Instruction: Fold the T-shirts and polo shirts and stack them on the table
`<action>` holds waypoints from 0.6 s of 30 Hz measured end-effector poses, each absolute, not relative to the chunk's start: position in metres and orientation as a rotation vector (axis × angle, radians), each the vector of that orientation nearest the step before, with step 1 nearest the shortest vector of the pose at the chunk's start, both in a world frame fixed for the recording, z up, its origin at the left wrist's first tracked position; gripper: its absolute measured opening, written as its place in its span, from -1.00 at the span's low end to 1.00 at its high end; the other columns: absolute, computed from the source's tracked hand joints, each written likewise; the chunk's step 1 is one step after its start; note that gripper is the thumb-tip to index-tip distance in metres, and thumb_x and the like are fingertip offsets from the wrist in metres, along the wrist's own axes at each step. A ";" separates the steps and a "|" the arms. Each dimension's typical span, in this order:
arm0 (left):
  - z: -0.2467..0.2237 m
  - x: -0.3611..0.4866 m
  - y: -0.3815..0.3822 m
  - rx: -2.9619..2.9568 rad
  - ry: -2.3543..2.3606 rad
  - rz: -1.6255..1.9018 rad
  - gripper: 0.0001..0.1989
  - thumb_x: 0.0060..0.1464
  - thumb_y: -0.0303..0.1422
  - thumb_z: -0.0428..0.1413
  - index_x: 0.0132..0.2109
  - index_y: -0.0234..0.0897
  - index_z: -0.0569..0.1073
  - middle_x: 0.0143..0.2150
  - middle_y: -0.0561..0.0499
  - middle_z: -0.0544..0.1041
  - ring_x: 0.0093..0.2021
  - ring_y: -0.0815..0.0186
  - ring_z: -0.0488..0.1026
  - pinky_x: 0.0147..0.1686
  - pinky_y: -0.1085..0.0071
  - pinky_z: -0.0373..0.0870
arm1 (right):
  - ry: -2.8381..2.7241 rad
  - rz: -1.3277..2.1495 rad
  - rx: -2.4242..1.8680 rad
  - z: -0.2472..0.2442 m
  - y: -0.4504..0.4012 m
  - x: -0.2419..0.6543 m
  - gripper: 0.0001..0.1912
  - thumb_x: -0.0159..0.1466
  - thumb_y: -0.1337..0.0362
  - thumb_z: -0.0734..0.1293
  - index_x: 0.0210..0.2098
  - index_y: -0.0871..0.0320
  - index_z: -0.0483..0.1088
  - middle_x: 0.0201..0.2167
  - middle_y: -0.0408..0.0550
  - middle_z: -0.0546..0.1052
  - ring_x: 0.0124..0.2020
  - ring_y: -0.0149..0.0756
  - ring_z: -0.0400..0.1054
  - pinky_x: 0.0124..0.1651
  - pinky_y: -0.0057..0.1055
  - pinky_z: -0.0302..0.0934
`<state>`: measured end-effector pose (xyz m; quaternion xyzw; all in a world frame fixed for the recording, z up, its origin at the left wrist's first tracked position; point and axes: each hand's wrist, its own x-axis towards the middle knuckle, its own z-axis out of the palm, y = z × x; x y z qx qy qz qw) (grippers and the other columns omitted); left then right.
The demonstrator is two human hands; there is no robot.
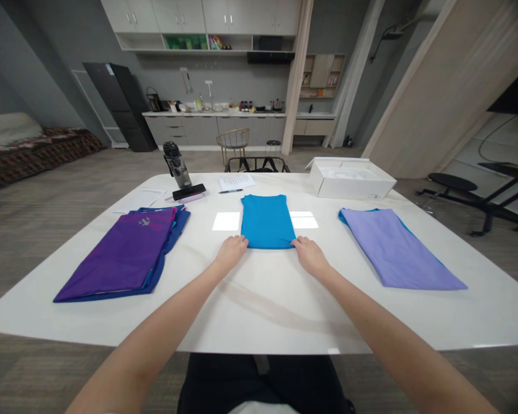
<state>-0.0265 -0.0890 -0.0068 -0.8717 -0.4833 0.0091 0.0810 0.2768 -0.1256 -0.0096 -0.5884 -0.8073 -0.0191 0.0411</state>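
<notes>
A bright-blue, neatly folded rectangle of cloth point(265, 221) lies flat on a glossy white table point(259, 316) in front of the person. The left hand point(232, 252) has thumb and fingers together on its near-left corner, and the right hand point(309, 254) pinches its near-right corner. The cloth looks light, soft and limp, hardly fragile; its layers would probably slip apart if lifted by one corner, so both near corners, taken through every layer, seem the sound hold. The tabletop mirrors the light and likely lets fabric slide easily. Left of the blue cloth lies a purple and navy folded fabric pile point(121, 253); to its right, a lavender folded cloth point(399, 247) over blue fabric. Beyond it are a dark-lidded clear bottle point(179, 167), a printed white paper sheet point(239, 181) and, farther right, an open white cardboard box point(356, 187). Well behind it stand a gold wire-backed chair point(233, 138) and a grey kitchen counter point(237, 129).
</notes>
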 end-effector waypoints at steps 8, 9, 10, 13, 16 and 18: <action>0.008 -0.037 -0.171 -2.852 -1.383 0.096 -0.84 0.18 -0.53 0.04 -0.19 -0.25 0.48 -0.20 -0.08 0.59 -0.18 0.14 0.55 -0.18 0.27 0.37 | -2.474 0.396 -1.651 0.001 -0.213 0.289 -0.63 0.35 0.48 0.15 -0.03 0.12 0.53 -0.08 0.00 0.55 -0.13 -0.21 0.48 -0.03 -0.33 0.26; 0.012 -0.039 -0.181 -2.885 -1.373 0.113 -0.84 0.15 -0.54 0.04 -0.21 -0.24 0.48 -0.21 -0.07 0.59 -0.20 0.15 0.55 -0.19 0.28 0.36 | -2.467 0.468 -1.628 0.003 -0.222 0.291 -0.64 0.33 0.48 0.17 -0.06 0.12 0.53 -0.09 -0.02 0.56 -0.13 -0.21 0.49 -0.03 -0.34 0.26; 0.016 -0.040 -0.191 -2.921 -1.356 0.129 -0.84 0.13 -0.54 0.04 -0.23 -0.23 0.47 -0.23 -0.06 0.59 -0.21 0.15 0.55 -0.20 0.28 0.36 | -2.459 0.546 -1.603 0.005 -0.230 0.292 -0.65 0.30 0.49 0.19 -0.10 0.11 0.54 -0.11 -0.04 0.57 -0.13 -0.22 0.49 -0.04 -0.34 0.26; 0.027 -0.045 -0.217 -3.043 -1.276 0.161 -0.83 0.08 -0.54 0.04 -0.28 -0.19 0.47 -0.28 -0.02 0.59 -0.26 0.17 0.54 -0.23 0.29 0.35 | -2.441 0.803 -1.514 0.016 -0.250 0.294 -0.68 0.25 0.50 0.23 -0.20 0.08 0.56 -0.15 -0.08 0.60 -0.16 -0.25 0.49 -0.08 -0.38 0.25; 0.034 -0.049 -0.229 -3.191 -1.224 0.145 -0.91 0.12 -0.42 0.09 -0.30 -0.14 0.48 -0.31 0.02 0.60 -0.28 0.19 0.54 -0.23 0.31 0.34 | -2.427 1.032 -1.462 0.029 -0.257 0.294 -0.78 0.31 0.35 0.29 -0.22 0.04 0.59 -0.23 -0.10 0.62 -0.24 -0.25 0.47 -0.18 -0.38 0.25; 0.037 -0.049 -0.222 -3.267 -1.281 0.071 -0.88 0.22 -0.28 0.09 -0.29 -0.10 0.50 -0.30 0.05 0.61 -0.28 0.21 0.54 -0.25 0.33 0.34 | -2.385 1.080 -1.490 0.034 -0.249 0.293 -0.79 0.36 0.19 0.30 -0.21 0.03 0.61 -0.27 -0.09 0.62 -0.29 -0.24 0.46 -0.24 -0.37 0.24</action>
